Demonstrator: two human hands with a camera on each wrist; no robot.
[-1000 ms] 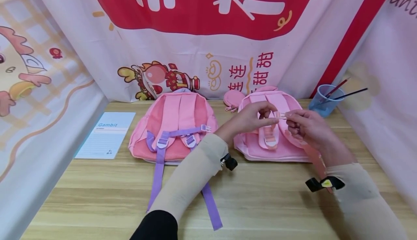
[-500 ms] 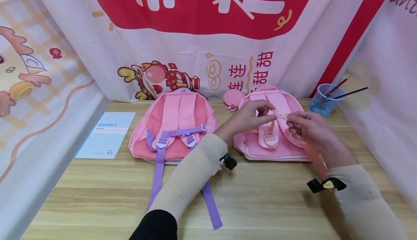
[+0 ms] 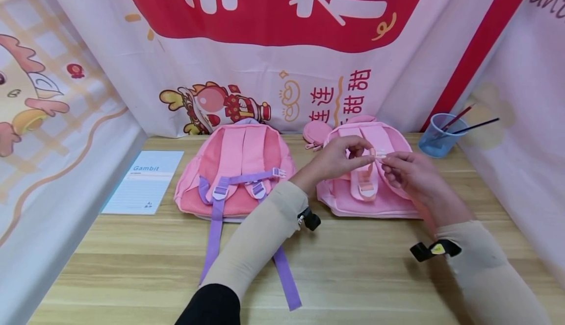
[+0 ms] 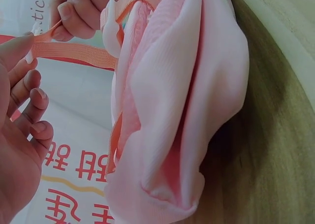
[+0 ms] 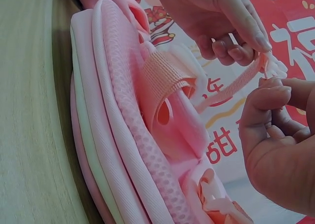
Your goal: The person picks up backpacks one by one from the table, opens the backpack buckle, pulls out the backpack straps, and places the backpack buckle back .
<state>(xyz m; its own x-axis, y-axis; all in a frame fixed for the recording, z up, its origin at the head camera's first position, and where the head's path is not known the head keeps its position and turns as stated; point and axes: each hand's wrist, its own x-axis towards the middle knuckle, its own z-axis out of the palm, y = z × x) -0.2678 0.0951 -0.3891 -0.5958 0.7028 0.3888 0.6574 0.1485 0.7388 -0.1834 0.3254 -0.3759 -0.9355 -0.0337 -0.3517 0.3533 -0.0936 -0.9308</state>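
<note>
A pink backpack with peach straps lies on the table, its shoulder straps facing up. Above it, my left hand pinches a peach strap at a small white buckle between thumb and forefinger. Opposite, my right hand pinches peach webbing at the buckle's other end, its remaining fingers curled. The right wrist view has both sets of fingertips nearly meeting at the white buckle. From the left wrist, the peach strap runs from the left fingertips to the backpack. Fingers partly hide the buckle.
Left of the hands lies another pink backpack with purple straps trailing forward. A light blue notebook is at far left. Behind, a round pink pouch sits near the backdrop, and a blue cup holds two thin sticks.
My right hand first shifts slightly right, then moves back left, so its fingertips are now closer to the left hand's at the buckle. The left hand stays almost still.
</note>
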